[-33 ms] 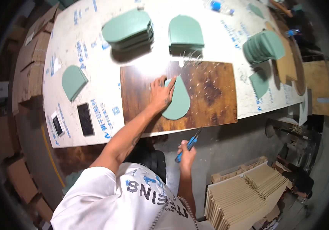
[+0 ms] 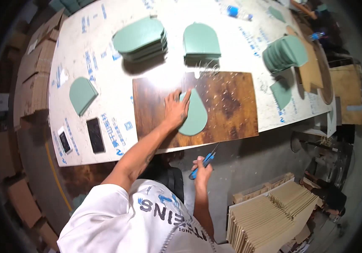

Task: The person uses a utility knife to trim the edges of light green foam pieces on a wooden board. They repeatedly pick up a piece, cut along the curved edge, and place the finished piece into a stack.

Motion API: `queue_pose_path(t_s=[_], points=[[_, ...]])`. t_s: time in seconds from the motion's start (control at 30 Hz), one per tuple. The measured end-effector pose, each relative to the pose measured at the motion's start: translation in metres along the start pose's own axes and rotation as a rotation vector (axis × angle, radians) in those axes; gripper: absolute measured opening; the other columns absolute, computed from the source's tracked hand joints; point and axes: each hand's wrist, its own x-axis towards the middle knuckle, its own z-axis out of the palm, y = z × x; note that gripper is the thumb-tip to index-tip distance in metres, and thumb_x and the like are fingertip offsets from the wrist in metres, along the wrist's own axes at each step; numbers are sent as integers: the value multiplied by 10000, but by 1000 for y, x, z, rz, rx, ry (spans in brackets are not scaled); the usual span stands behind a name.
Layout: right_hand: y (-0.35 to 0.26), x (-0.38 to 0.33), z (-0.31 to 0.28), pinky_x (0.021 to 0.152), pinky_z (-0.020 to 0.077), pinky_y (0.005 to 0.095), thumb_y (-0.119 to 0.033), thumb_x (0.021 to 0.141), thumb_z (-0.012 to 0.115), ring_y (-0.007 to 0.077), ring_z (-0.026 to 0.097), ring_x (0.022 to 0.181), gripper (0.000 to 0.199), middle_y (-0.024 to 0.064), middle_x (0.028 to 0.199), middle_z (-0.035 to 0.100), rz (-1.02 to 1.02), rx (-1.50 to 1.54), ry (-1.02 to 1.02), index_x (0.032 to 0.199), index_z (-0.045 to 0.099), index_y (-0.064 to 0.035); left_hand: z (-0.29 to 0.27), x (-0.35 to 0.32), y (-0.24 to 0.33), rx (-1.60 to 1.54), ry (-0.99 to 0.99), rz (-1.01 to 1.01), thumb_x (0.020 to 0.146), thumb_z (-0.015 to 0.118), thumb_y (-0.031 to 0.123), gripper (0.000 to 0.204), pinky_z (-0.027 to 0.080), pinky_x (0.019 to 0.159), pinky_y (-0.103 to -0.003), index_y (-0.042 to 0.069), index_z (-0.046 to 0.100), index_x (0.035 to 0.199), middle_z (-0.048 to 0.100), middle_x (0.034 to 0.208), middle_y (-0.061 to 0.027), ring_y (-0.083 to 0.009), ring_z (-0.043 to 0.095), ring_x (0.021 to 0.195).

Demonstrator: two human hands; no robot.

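Note:
A flat, sage-green piece (image 2: 196, 117) with one rounded end lies on a brown wood-patterned board (image 2: 231, 105) at the table's front edge. My left hand (image 2: 175, 110) rests on the left side of this piece, fingers spread and nearly flat. Below the table edge, my right hand (image 2: 202, 170) is closed around a blue-handled tool (image 2: 207, 160) with a thin pointed tip. That tip points up toward the board's front edge, apart from the green piece. Pale scraps are scattered over the right part of the board.
Stacks of green pieces (image 2: 141, 38), (image 2: 202, 40) stand behind the board, another stack (image 2: 285, 53) at right. Two phones (image 2: 95, 135), (image 2: 65, 142) and a loose green piece (image 2: 83, 95) lie left. A plastic bottle (image 2: 239, 13) lies at the back. Stacked panels (image 2: 269, 215) stand lower right.
My right hand has drawn slightly left, with the blue-handled tool still in it. My left hand stays on the green piece. The whole view has shifted a little.

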Motion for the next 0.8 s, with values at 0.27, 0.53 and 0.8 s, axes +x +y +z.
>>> queue_pose_path(t_s=[0.27,0.53,0.8], points=[[25,30,12,695,611,409,-103,974,655,218,634,730,171,116,932,639,-59,297,153,1068,563,6,-34,-138,36,-62,-314,43,884,652,255,802,443,905,-522,-145,295,1480,503,1276,-295,-421,497,1109],[-84,-24,-3,571,448,290,-198,899,749,108,553,595,209,13,699,618,-387,-184,74,875,643,-19,-141,-61,22,-411,-267,-17,915,671,343,559,457,974,-519,-67,585,1284,542,1285,-341,-520,555,1095],[-242,-108,32,853,488,249,-210,963,676,102,641,901,347,62,995,718,-655,8,-318,1173,671,66,-264,-14,52,-1523,-640,-449,996,629,308,471,513,908,-289,-36,568,1311,654,1126,-94,-172,620,1056]])
